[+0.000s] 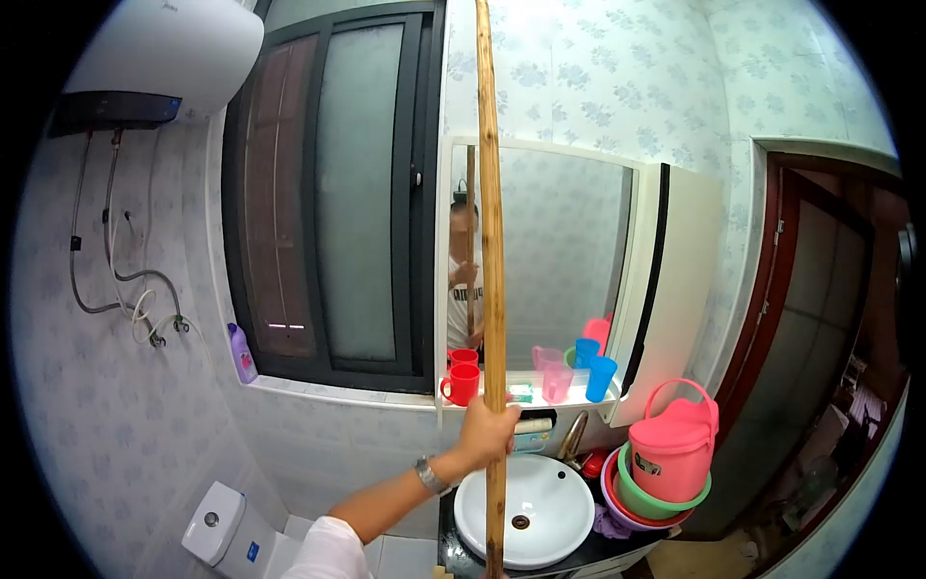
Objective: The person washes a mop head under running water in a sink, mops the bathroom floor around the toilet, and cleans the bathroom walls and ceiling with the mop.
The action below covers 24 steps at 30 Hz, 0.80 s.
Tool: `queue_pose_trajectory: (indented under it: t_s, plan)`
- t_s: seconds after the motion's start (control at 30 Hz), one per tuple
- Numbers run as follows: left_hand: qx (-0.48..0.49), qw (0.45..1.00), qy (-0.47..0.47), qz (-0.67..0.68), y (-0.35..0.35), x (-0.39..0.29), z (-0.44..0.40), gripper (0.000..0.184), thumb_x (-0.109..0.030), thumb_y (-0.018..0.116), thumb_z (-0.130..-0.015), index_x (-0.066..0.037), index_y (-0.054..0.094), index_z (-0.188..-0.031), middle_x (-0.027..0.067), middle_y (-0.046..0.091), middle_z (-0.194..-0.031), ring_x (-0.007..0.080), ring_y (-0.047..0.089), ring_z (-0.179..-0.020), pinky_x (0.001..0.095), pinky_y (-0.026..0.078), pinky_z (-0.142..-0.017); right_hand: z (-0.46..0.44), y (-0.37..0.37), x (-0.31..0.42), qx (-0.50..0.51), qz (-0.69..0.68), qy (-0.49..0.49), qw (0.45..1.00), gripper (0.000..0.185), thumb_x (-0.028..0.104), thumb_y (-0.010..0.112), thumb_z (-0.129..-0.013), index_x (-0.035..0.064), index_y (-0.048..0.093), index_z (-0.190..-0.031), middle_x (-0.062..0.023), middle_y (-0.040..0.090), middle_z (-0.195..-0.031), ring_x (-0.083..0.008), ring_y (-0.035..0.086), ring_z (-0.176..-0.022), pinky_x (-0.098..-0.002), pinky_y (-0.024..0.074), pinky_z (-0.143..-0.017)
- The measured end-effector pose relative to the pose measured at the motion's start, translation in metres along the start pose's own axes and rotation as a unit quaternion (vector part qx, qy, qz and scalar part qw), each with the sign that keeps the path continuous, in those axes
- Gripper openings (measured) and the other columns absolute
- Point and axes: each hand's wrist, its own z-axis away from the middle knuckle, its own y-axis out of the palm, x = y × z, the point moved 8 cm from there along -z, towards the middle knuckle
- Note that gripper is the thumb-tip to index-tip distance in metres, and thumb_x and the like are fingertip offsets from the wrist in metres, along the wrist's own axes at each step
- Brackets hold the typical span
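Note:
My left hand point(485, 432), wearing a metal wristwatch point(430, 475), is closed around a long wooden pole point(492, 241). The pole stands nearly upright before me, running from the top edge of the head view down past the sink. Behind it, a wall mirror point(569, 251) reflects a person with the pole. My right hand does not show directly; the reflection is too small and partly covered to make out its fingers. Close behind my left hand are a red mug point(462, 384), a pink cup point(557, 383) and a blue cup point(600, 378) on the mirror shelf.
A white washbasin point(526, 511) with a faucet point(573, 436) lies below. Stacked basins point(666, 511) hold a pink lidded bucket point(672, 439). Left are a dark-framed window point(333, 203), purple bottle point(242, 354), water heater point(169, 48) and toilet point(214, 521). A door point(801, 289) stands right.

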Motion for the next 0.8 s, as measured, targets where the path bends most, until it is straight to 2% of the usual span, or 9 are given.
queue_pose_trajectory:
  t_s: [0.13,0.2,0.27,0.33,0.37,0.43,0.63,0.7,0.8]
  plan:
    - [0.011,0.996,0.083,-0.041,0.005,-0.074,-0.051,0.025,-0.020,0.059,-0.089,0.001,0.049,-0.096,0.0014,0.049,-0.054,0.0123,0.051,-0.040,0.0266,0.041,-0.037,-0.041,-0.012,0.039,-0.089,-0.081,-0.048,0.992,0.040,0.044,0.056,-0.090,0.0049,0.063,-0.094,-0.0003,0.056,-0.067,-0.0126,0.054,-0.059,-0.0295,0.0439,-0.056]
    - [-0.001,0.988,0.144,-0.062,0.005,-0.113,-0.085,0.030,-0.027,0.060,-0.090,0.001,0.049,-0.090,0.0015,0.049,-0.053,0.0133,0.053,-0.041,0.0280,0.043,-0.039,-0.054,-0.011,0.097,-0.072,-0.192,-0.015,0.979,0.036,0.041,0.055,-0.092,0.0054,0.063,-0.090,0.0003,0.053,-0.063,-0.0124,0.049,-0.055,-0.0277,0.0394,-0.051]
    - [-0.020,0.981,0.178,-0.079,0.007,-0.142,-0.102,0.033,-0.031,0.059,-0.091,0.000,0.048,-0.088,0.0012,0.048,-0.053,0.0131,0.053,-0.042,0.0279,0.043,-0.039,-0.074,-0.016,0.148,-0.054,-0.214,-0.080,0.972,0.031,0.028,0.056,-0.093,-0.0031,0.057,-0.091,-0.0054,0.052,-0.061,-0.0119,0.047,-0.050,-0.0259,0.0376,-0.045]
    - [-0.091,0.942,0.315,-0.070,0.000,-0.177,-0.095,0.039,-0.038,0.054,-0.092,0.000,0.049,-0.087,0.0025,0.049,-0.054,0.0138,0.054,-0.044,0.0281,0.042,-0.042,-0.088,-0.017,0.187,-0.050,-0.212,-0.098,0.971,0.030,0.027,0.051,-0.095,-0.0024,0.054,-0.093,-0.0059,0.052,-0.062,-0.0122,0.046,-0.048,-0.0253,0.0366,-0.044]
    - [-0.090,0.942,0.316,-0.069,0.000,-0.174,-0.095,0.039,-0.038,0.054,-0.092,0.000,0.049,-0.087,0.0025,0.049,-0.054,0.0138,0.054,-0.044,0.0281,0.042,-0.042,-0.093,-0.018,0.207,-0.046,-0.210,-0.115,0.970,0.029,0.027,0.046,-0.098,-0.0016,0.052,-0.096,-0.0063,0.051,-0.062,-0.0125,0.045,-0.047,-0.0247,0.0357,-0.043]
    - [-0.112,0.924,0.354,-0.092,-0.004,-0.166,-0.090,0.043,-0.042,0.052,-0.093,0.000,0.049,-0.087,0.0048,0.051,-0.056,0.0154,0.056,-0.049,0.0292,0.041,-0.045,-0.105,-0.024,0.244,-0.056,-0.232,-0.129,0.963,0.027,0.026,0.048,-0.097,0.0004,0.052,-0.090,-0.0048,0.051,-0.062,-0.0107,0.045,-0.047,-0.0241,0.0351,-0.043]
    - [-0.060,0.928,0.341,-0.139,0.021,-0.118,-0.071,0.045,-0.046,0.052,-0.093,-0.001,0.050,-0.095,0.0082,0.054,-0.063,0.0155,0.057,-0.051,0.0305,0.042,-0.046,-0.133,-0.047,0.301,-0.078,-0.258,-0.186,0.945,0.034,0.035,0.053,-0.095,0.0038,0.050,-0.083,-0.0046,0.050,-0.062,-0.0102,0.044,-0.047,-0.0234,0.0345,-0.042]
    - [0.004,0.974,0.220,-0.053,0.030,-0.097,-0.076,0.046,-0.046,0.049,-0.094,0.000,0.047,-0.099,0.0078,0.054,-0.063,0.0164,0.057,-0.049,0.0316,0.045,-0.046,-0.138,-0.052,0.299,-0.082,-0.248,-0.197,0.945,0.037,0.040,0.054,-0.094,0.0047,0.049,-0.084,-0.0059,0.049,-0.061,-0.0117,0.044,-0.046,-0.0235,0.0349,-0.041]
    - [0.025,0.974,0.217,-0.054,0.040,-0.080,-0.080,0.047,-0.045,0.048,-0.095,0.001,0.045,-0.099,0.0073,0.053,-0.062,0.0170,0.057,-0.048,0.0323,0.046,-0.045,-0.140,-0.062,0.282,-0.102,-0.246,-0.210,0.941,0.039,0.043,0.054,-0.094,0.0063,0.047,-0.081,-0.0048,0.048,-0.059,-0.0115,0.045,-0.046,-0.0238,0.0346,-0.040]
